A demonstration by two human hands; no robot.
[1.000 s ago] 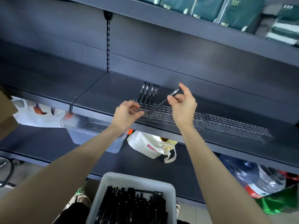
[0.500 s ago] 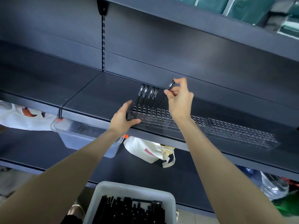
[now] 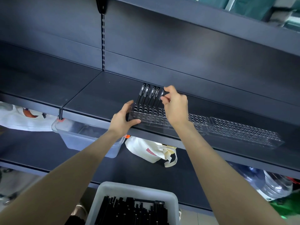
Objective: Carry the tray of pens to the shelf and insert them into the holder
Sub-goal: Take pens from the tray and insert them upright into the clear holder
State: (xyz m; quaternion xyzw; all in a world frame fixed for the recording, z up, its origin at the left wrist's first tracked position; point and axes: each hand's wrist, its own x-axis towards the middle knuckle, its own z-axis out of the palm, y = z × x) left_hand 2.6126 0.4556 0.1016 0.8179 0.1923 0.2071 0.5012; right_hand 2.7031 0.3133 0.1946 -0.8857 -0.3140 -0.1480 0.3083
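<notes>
Insertion step. At frame centre the right hand (image 3: 176, 106) pinches the top of a pen (image 3: 162, 93) that leans into the holder (image 3: 146, 116), beside four pens (image 3: 149, 95). The left hand (image 3: 122, 120) grips the holder's left end. Next, probably: seat it, let go, then reach for the tray (image 3: 134, 188) at bottom centre.

Black pens (image 3: 146, 96), clear holder (image 3: 243, 133), dark grey shelf (image 3: 97, 91), white tray (image 3: 139, 189).

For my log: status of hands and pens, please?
Left hand grips holder end. Right hand pinches fifth pen at holder. Four pens stand inserted. Nothing blocks.
</notes>
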